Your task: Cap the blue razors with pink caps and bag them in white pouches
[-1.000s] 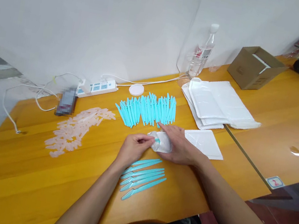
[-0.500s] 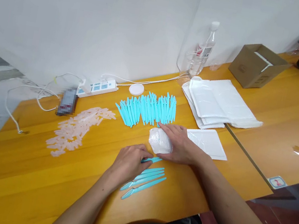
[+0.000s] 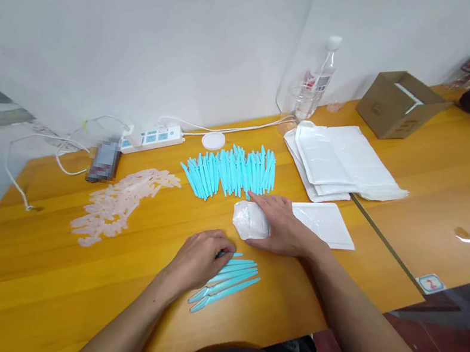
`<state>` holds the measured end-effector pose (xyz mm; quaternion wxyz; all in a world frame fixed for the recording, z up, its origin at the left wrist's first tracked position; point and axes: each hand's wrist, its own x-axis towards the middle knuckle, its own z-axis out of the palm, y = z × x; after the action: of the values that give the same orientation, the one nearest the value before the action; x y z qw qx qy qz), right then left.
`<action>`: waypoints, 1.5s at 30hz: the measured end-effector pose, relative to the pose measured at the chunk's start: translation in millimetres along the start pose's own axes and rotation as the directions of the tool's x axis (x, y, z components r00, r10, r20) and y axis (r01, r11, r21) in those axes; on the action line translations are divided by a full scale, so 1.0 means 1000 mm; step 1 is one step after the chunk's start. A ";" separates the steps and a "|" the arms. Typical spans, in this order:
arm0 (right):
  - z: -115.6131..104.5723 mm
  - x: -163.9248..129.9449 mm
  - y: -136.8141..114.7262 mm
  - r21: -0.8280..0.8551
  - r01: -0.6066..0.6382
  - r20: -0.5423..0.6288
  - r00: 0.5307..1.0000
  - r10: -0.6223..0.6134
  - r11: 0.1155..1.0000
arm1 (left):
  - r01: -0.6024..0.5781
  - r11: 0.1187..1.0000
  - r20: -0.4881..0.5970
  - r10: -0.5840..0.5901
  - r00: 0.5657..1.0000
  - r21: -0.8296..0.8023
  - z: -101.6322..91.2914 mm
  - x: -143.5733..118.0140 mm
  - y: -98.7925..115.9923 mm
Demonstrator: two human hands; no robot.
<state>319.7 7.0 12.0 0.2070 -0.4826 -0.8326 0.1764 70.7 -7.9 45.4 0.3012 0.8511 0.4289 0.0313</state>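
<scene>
My left hand is closed on a blue eyebrow razor, its thin end showing past my fingertips. Below it, several more blue eyebrow razors lie side by side on the wooden table, slanting up to the right. My right hand grips a crinkled, whitish plastic packet between thumb and fingers. A flat white padded envelope lies under and beyond that wrist; whether the packet joins it is hidden. Just past the right fingertips spreads a row of many blue eyebrow razors.
Pale pink plastic pieces lie scattered at left, near a phone-like device with cables. A white power strip, round white lid and plastic bottle line the wall. White envelopes and a cardboard box sit at right.
My left hand has shifted slightly down and left with the blue razor, bringing it closer to the razors laid out below. My right hand keeps its grip on the packet.
</scene>
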 end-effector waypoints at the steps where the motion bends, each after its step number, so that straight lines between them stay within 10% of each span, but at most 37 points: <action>1: 0.000 0.000 0.000 -0.002 0.000 0.001 1.000 0.000 1.000 | -0.003 1.000 0.000 0.003 1.000 0.006 -0.001 0.000 -0.001; 10: 0.000 0.001 -0.001 -0.013 -0.011 0.016 1.000 0.011 1.000 | -0.003 1.000 -0.023 0.003 1.000 -0.002 -0.007 0.001 -0.005; 17: -0.002 0.002 -0.003 -0.007 -0.012 0.027 1.000 0.012 1.000 | -0.020 0.979 -0.384 -0.060 0.921 -0.202 -0.038 -0.007 -0.019; 23: -0.001 0.002 -0.003 -0.019 -0.003 0.016 1.000 0.003 1.000 | 0.051 0.989 -0.094 -0.038 0.995 0.139 -0.018 0.003 -0.014; 39: -0.002 0.002 -0.002 -0.018 -0.016 0.032 0.999 0.017 1.000 | -0.109 0.952 -0.023 0.121 0.992 0.285 -0.016 0.003 -0.019; 42: -0.002 0.002 -0.003 -0.011 -0.025 0.032 0.999 0.026 1.000 | -0.156 0.979 -0.210 0.180 0.961 0.127 -0.035 -0.002 -0.018; 45: -0.002 0.002 -0.003 -0.001 -0.020 0.032 0.999 0.020 1.000 | -0.126 0.968 -0.592 -0.028 0.806 -0.218 -0.058 -0.007 -0.017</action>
<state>317.6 7.5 15.7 0.1916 -0.4881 -0.8309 0.1861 36.2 22.7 84.4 0.2553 0.7659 0.4715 0.3549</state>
